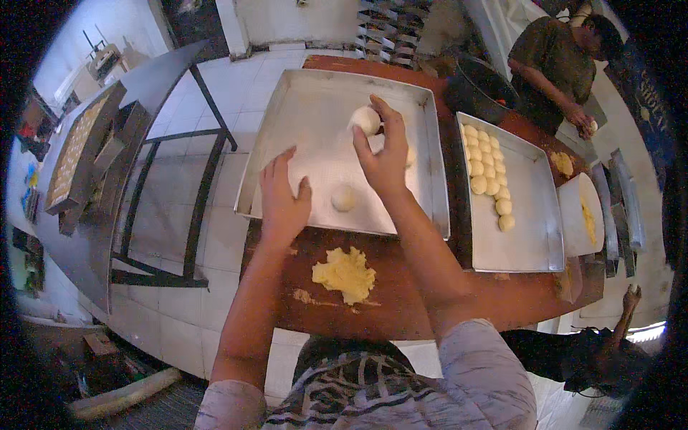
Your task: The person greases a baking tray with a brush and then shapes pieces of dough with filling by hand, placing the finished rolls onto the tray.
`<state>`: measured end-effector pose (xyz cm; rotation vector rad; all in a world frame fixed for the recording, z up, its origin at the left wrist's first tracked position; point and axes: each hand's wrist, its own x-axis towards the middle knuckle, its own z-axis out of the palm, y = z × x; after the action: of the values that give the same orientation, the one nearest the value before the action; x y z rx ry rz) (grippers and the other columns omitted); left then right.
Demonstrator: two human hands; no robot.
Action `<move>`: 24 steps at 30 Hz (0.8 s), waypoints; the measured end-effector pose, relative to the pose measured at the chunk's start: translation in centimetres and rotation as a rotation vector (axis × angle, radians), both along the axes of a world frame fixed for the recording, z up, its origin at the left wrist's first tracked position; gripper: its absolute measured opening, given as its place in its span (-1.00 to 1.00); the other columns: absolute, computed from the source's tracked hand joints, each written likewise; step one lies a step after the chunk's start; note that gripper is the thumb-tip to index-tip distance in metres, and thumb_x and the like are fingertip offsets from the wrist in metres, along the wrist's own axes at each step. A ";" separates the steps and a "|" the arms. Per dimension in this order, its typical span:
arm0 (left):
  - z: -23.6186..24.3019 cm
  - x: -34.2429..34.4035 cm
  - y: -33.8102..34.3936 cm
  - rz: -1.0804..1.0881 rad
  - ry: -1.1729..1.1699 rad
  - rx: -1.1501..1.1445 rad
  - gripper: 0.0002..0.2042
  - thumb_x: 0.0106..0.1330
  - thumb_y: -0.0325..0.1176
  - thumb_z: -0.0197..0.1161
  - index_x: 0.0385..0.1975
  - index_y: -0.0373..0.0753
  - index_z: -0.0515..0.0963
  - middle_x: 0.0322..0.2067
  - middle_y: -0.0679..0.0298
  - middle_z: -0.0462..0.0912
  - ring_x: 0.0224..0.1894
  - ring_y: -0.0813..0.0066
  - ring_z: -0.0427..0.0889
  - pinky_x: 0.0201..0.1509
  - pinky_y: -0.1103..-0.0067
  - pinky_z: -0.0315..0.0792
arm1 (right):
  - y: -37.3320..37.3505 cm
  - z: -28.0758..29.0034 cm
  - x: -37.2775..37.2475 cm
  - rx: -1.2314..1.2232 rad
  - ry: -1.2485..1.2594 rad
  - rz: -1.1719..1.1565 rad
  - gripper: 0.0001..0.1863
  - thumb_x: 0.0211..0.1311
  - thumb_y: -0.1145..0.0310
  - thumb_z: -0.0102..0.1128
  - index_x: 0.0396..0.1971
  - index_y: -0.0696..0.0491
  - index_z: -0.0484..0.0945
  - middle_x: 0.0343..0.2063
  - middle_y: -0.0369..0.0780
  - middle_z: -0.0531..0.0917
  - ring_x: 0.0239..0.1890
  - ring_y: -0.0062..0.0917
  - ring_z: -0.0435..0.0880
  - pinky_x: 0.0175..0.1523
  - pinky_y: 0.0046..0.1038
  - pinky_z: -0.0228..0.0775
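Observation:
A large shallow metal tray point(287, 82) lies on the red-brown table before me. My right hand point(385, 159) has its thumb and fingers round a smooth white dough ball point(365, 121) above the tray's middle. Another dough ball point(344, 198) rests near the tray's front side, between my two hands. Part of a further pale ball point(411, 155) shows beside my right wrist. Over the tray's left part, my left hand point(282, 204) holds nothing, its thumb and fingers apart. A crumbly yellow lump of filling point(344, 275) lies on the table between my forearms.
On the right, a second tray point(519, 247) holds rows of dough balls point(487, 161). Beside it stands a white tub point(579, 208) with yellow filling; behind, a black basin point(484, 89). A co-worker point(548, 64) handles a small piece, another person point(595, 355) is lower right. Left: a table with a filled tray point(79, 150).

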<state>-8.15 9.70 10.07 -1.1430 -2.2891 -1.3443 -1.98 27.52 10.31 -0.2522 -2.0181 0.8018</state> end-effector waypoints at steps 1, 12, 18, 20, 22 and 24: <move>-0.1 -0.8 -0.3 -0.015 -0.021 -0.059 -0.51 0.00 -0.59 0.12 0.03 -0.33 0.32 -0.03 -0.05 0.40 0.05 -0.07 0.31 0.15 0.27 0.22 | 0.9 -1.2 -1.9 0.111 -0.103 -0.109 -0.44 0.01 0.39 0.19 0.10 0.03 0.34 -0.02 -0.06 0.46 0.09 -0.20 0.34 0.13 -0.27 0.25; -5.5 -5.2 12.4 -0.191 0.091 -0.552 -0.40 0.03 -0.53 -0.02 0.20 -0.25 0.18 0.24 0.03 0.16 0.31 0.12 0.09 0.26 0.31 0.18 | -0.9 1.9 13.5 0.041 -0.461 0.224 -0.71 0.15 0.42 0.11 -0.09 0.09 0.49 -0.16 -0.12 0.55 -0.07 -0.25 0.49 0.04 -0.29 0.31; -9.1 -6.4 15.1 -0.276 -0.026 -0.604 -0.41 0.05 -0.44 0.03 0.19 -0.25 0.17 0.15 -0.03 0.30 0.15 -0.01 0.33 0.21 0.29 0.24 | 1.8 0.2 28.8 -0.098 -0.540 -0.084 -0.84 0.10 0.46 0.17 -0.29 0.10 0.59 -0.35 -0.14 0.61 -0.25 -0.33 0.57 -0.16 -0.40 0.42; -9.7 -7.0 14.5 -0.305 -0.014 -0.582 -0.45 0.10 -0.38 0.04 0.17 -0.27 0.19 0.08 -0.11 0.35 0.05 -0.06 0.42 0.18 0.30 0.28 | 4.8 -0.6 31.5 -0.174 -0.560 -0.295 -0.80 0.11 0.41 0.15 -0.25 0.07 0.59 -0.34 -0.13 0.60 -0.23 -0.27 0.55 -0.09 -0.35 0.40; -10.1 -7.1 14.3 -0.259 0.101 -0.596 -0.43 0.15 -0.27 0.10 0.18 -0.27 0.18 0.14 -0.12 0.28 0.14 -0.07 0.33 0.18 0.28 0.27 | 8.8 -1.8 33.1 -0.164 -0.552 -0.487 -0.78 0.04 0.44 0.17 -0.26 0.11 0.58 -0.38 -0.13 0.59 -0.26 -0.27 0.55 -0.12 -0.35 0.40; -10.0 -6.5 14.6 -0.166 0.254 -0.646 -0.40 0.15 -0.20 0.13 0.20 -0.26 0.17 0.18 -0.10 0.22 0.20 -0.05 0.25 0.18 0.26 0.27 | 13.1 -3.3 33.7 0.006 -0.568 -0.666 -0.77 -0.02 0.44 0.20 -0.29 0.13 0.57 -0.36 -0.11 0.57 -0.25 -0.24 0.54 -0.12 -0.30 0.40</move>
<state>-14.65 24.25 0.10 -1.6059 -2.5365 -0.4419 31.76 40.61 7.06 -1.1846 -2.2259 0.3084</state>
